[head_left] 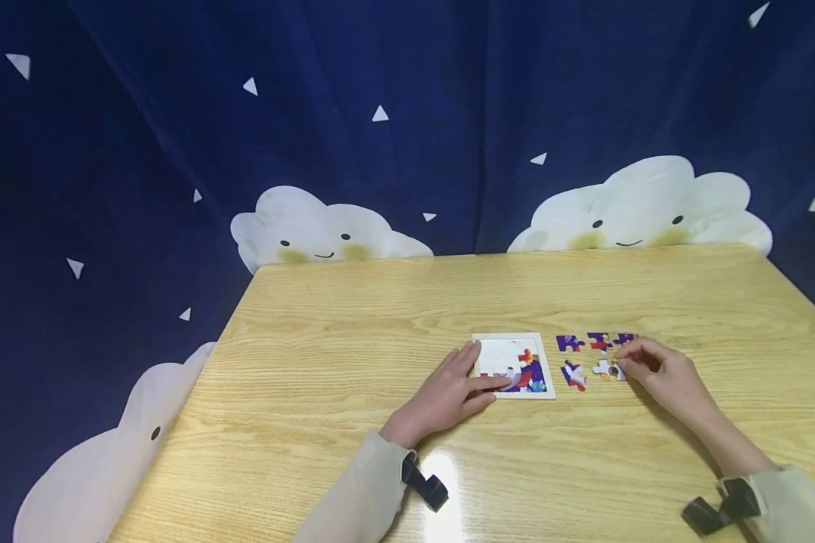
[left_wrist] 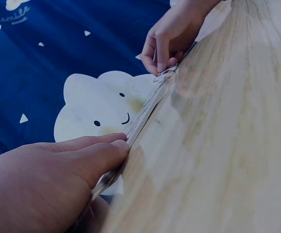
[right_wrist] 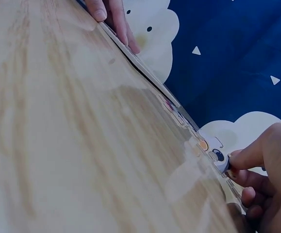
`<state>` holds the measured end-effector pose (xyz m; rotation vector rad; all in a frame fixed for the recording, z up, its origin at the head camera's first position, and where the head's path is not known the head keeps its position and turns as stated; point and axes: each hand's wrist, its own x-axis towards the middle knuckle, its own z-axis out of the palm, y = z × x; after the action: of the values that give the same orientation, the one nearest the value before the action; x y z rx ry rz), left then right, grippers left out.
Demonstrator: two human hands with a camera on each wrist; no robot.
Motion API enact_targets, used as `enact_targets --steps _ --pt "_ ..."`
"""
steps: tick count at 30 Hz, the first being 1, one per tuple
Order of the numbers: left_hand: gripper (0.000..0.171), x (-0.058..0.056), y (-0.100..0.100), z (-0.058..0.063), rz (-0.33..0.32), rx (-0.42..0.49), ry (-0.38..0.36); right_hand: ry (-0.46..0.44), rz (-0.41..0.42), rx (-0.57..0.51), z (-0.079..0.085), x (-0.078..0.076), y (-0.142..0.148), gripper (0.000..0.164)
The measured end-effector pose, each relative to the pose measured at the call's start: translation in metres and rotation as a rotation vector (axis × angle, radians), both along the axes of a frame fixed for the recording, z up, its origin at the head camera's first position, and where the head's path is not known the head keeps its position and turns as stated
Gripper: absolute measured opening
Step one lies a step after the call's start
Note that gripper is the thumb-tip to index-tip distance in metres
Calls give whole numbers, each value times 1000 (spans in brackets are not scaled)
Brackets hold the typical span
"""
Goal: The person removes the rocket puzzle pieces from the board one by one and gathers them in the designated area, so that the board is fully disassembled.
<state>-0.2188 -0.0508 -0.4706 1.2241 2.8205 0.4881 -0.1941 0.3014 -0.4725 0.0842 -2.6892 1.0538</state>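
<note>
- I see a wide wooden tabletop (head_left: 353, 317) carrying everything, with a dark blue curtain (head_left: 407, 90) printed with smiling clouds hanging behind it.
- A white puzzle tray (head_left: 514, 365) lies flat near the middle of the tabletop; only its near right corner is filled with coloured pieces.
- My left hand (head_left: 448, 392) rests with fingers straight and relaxed, flat on the tabletop, fingertips touching the tray's left edge and near corner. That grip is loose and holds nothing.
- My right hand (head_left: 659, 373) sits just right of the tray, fingers curled in a narrow grip, thumb and fingertips pinching a white puzzle piece (head_left: 607, 369) that lies on the tabletop.
- Four more loose pieces (head_left: 570, 343) lie between the tray and the right hand, close together, mostly purple and red.
</note>
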Motion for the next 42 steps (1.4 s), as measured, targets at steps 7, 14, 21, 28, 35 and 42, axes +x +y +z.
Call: enact_targets --steps 7,14,21,28,35,42 --pt "38 0 0 0 -4 10 -12 8 -1 30 1 0 -1 5" --pt "38 0 0 2 0 22 -19 9 3 30 1 -1 0 4" --pt "37 0 1 3 2 26 -23 -14 -9 4 1 -2 2 9" --pt "38 0 1 3 -4 20 -13 -11 -33 1 3 -1 1 10" --pt "37 0 0 2 -8 23 -18 17 -36 -35 5 1 -10 10" --pt "37 0 0 1 -3 20 -26 102 83 -53 1 -3 -36 9"
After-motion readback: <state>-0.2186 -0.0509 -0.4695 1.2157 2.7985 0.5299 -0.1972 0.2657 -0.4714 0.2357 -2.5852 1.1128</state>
